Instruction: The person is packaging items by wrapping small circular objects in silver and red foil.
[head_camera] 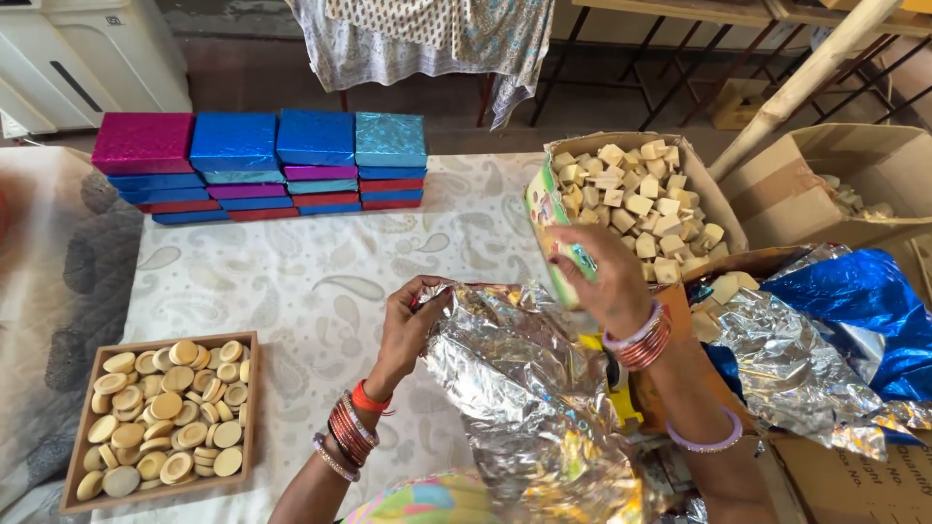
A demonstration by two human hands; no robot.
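Silver foil sheet (515, 378) lay crumpled at lower centre, mid-wrapping; the left hand (413, 325) pinched its upper-left edge, the right hand (607, 277) gripped a patterned packet (549, 233) above it. Next, seemingly, the foil needed smoothing.

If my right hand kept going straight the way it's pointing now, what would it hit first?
Probably the cardboard box of pale square blocks, just beyond the right hand gripping crinkled silver foil; depth is unclear.
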